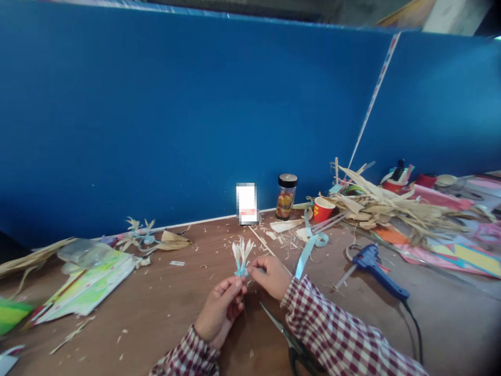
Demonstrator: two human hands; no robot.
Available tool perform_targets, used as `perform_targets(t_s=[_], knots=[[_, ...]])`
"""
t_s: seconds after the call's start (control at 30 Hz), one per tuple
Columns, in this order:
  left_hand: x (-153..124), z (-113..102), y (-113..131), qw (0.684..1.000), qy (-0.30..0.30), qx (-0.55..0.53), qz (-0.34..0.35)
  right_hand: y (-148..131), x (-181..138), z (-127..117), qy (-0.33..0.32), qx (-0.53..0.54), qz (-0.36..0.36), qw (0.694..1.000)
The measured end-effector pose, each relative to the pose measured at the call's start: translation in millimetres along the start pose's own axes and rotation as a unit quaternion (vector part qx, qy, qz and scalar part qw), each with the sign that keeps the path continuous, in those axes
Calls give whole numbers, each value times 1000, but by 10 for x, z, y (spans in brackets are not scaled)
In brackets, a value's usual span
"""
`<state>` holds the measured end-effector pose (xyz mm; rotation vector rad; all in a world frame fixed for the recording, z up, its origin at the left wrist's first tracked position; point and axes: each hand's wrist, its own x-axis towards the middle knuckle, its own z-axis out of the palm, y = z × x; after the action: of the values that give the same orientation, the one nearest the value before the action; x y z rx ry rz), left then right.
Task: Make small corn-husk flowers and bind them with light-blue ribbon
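Observation:
A small flower [243, 253] of pale husk strips stands upright over the table, with light blue ribbon round its base. My left hand [222, 305] pinches it from below, thumb and fingers closed on the lower end. From the right, my right hand [273, 275] has thumb and forefinger pressed together at the blue ribbon [241, 272]; the fingertips cover what they hold. Scissors [287, 337] lie under my right forearm, partly hidden by the checked sleeve. A loose light blue ribbon strip [307, 256] lies just beyond my right wrist.
A blue hot glue gun [378, 269] with its cord lies at right. Behind stand a dark-lidded jar [286, 197], a red paper cup [323, 209] and a heap of dried husks [376, 203]. Painted paper [92, 284] lies at left. A blue partition [195, 115] bounds the table.

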<state>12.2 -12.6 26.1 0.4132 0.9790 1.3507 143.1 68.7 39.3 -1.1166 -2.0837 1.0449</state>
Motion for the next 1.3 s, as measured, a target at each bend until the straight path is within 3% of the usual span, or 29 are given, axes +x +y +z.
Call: perform_targets(t_s=[0.47, 1.3], knots=[[-17, 5, 18, 1000, 23, 16, -4, 42, -41, 106, -35, 185, 8, 982], [-20, 22, 28, 995, 38, 92, 2, 34, -82, 81, -57, 172, 11, 983]])
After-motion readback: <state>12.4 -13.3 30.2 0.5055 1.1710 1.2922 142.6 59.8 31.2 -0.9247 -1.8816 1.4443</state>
